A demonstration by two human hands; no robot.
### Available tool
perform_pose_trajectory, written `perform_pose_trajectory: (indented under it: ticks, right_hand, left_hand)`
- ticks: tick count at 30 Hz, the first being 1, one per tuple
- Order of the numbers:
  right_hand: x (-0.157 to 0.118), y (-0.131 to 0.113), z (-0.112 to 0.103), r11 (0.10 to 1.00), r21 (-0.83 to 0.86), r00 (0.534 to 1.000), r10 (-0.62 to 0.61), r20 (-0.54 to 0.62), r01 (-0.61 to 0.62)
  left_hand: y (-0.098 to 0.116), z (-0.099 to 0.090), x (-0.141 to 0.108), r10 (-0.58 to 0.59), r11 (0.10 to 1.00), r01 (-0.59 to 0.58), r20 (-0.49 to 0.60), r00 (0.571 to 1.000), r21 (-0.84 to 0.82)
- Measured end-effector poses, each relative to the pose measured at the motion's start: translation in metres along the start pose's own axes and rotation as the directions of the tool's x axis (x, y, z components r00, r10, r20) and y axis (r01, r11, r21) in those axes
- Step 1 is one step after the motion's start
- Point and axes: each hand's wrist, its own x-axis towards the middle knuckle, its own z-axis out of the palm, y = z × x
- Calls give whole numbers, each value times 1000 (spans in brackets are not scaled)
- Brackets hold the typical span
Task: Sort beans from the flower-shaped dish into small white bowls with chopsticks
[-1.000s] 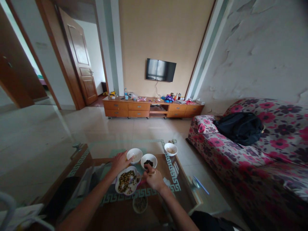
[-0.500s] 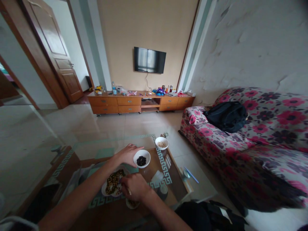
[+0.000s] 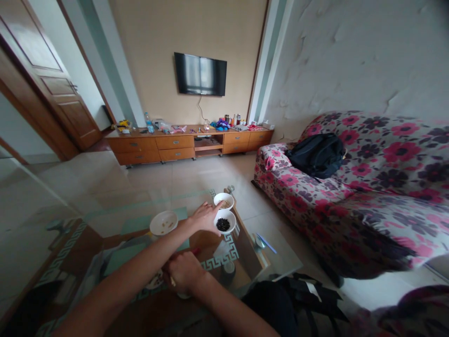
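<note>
Left hand (image 3: 205, 217): fingers (image 3: 212, 210) extending open, tips touching far white bowl (image 3: 223, 200).
Right hand (image 3: 182, 270): fingers clenching around thin object (image 3: 172, 282), identity unclear.

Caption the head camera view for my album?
Left hand reaches beside a white bowl of dark food on a glass table.

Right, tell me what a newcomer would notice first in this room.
The pink-flowered sofa on the right catches the eye first, with a black backpack lying on it. A wall-mounted TV hangs straight ahead above a long wooden cabinet. In the foreground, a left hand reaches across a glass table towards a white bowl of dark contents.
</note>
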Motion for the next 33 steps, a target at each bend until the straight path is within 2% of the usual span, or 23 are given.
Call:
perform_pose_trajectory:
  ticks: [2, 5, 6, 8, 11, 13, 16, 18, 20, 22, 25, 30, 33]
  right_hand:
    - [0, 2, -2, 999, 13, 999, 29, 36, -29]
    - [-4, 5, -8, 994, 50, 992, 89, 85, -94]
    - [-6, 7, -10, 989, 75, 989, 119, 82, -126]
    - [-10, 11, -14, 971, 135, 980, 192, 52, -198]
    - [-12, 20, -17, 936, 203, 956, 292, 1, -287]
    - [-10, 29, -17, 852, 384, 920, 392, -16, -356]
    - [-6, 40, -16, 712, 587, 874, 486, -17, -385]
    - [-4, 45, -17, 693, 606, 864, 503, -18, -392]
    - [-4, 47, -19, 689, 613, 864, 502, -20, -386]
    - [-6, 48, -21, 687, 629, 874, 485, -23, -364]
    - [-10, 46, -24, 688, 655, 900, 435, -29, -312]
    - [-13, 47, -23, 643, 742, 936, 347, -62, -189]
    - [-13, 52, -22, 671, 735, 954, 274, -125, -96]
  left_hand:
    - [9, -1, 6, -5, 1000, 5, -21, 1000, -10]
    - [15, -5, 8, -46, 999, 46, 7, 999, -4]
    - [13, -8, 4, -57, 998, 57, 10, 998, -4]
    - [3, -16, -11, -77, 996, 74, -50, 996, -58]
    - [-27, -28, -59, -164, 976, 129, -206, 965, -174]
    - [-52, -31, -100, -271, 955, 226, -255, 928, -195]
    - [-86, -24, -159, -475, 877, 429, -261, 840, -215]
    - [-105, -12, -187, -580, 810, 525, -225, 783, -263]
    - [-118, 2, -204, -624, 765, 552, -169, 763, -331]
    - [-124, 14, -211, -621, 747, 533, -131, 773, -396]
    - [-123, 25, -213, -608, 741, 495, -137, 782, -454]
    - [-109, 30, -206, -609, 744, 481, -173, 774, -464]
    - [-101, 31, -199, -644, 720, 511, -177, 744, -469]
